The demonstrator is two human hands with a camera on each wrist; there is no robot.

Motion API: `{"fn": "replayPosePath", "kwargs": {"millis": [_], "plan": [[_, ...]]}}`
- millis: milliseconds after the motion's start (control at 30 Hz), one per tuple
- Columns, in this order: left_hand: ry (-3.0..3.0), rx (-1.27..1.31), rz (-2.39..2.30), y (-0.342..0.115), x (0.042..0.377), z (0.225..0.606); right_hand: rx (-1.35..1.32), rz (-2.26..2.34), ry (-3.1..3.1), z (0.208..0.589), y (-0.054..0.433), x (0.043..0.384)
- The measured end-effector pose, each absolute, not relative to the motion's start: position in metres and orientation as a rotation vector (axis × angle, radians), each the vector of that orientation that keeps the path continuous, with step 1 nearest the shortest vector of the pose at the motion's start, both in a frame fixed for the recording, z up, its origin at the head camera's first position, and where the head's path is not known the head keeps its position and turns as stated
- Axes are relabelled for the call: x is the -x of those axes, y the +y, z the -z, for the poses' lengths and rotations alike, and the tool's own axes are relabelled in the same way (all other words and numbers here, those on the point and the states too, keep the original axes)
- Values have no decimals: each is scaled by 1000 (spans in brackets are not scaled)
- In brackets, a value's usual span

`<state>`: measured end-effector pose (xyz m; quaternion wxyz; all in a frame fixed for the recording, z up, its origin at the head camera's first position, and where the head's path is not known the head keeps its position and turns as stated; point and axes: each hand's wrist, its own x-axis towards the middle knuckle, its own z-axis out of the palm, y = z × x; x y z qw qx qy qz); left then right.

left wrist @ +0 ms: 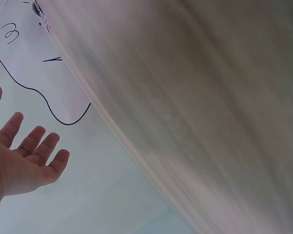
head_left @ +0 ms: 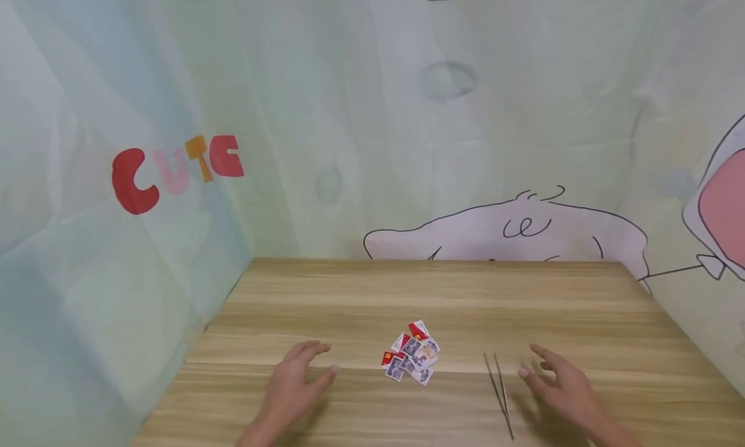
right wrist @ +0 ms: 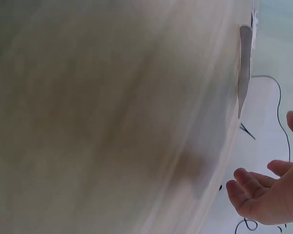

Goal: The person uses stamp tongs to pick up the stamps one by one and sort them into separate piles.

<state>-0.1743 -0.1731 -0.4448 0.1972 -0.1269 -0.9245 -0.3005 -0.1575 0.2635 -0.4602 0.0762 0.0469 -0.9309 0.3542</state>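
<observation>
A small heap of overlapping stamps (head_left: 410,348), some red with a yellow emblem and others grey or pale, lies on the wooden table. To its right is a thin pair of metal tweezers (head_left: 508,420), tips spread and pointing away from the person. My left hand (head_left: 293,383) hovers to the left of the stamps, fingers loosely extended and holding nothing. Just right of the tweezers is my right hand (head_left: 566,390), its fingers relaxed and its palm bare. The right wrist view catches the tweezers (right wrist: 244,66) edge-on along the tabletop.
The wooden table (head_left: 326,292) runs back to a pale fabric backdrop (head_left: 361,130) printed with letters and a cartoon outline. Another hanging sheet (head_left: 116,272) borders the table's left side.
</observation>
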Motion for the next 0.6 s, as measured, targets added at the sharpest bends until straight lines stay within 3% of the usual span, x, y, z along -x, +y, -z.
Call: {"fn": "replayPosePath", "kwargs": {"millis": [600], "plan": [[-2576,468,827,-153,178,447,22,-1380,-2780,461,239,149]]}}
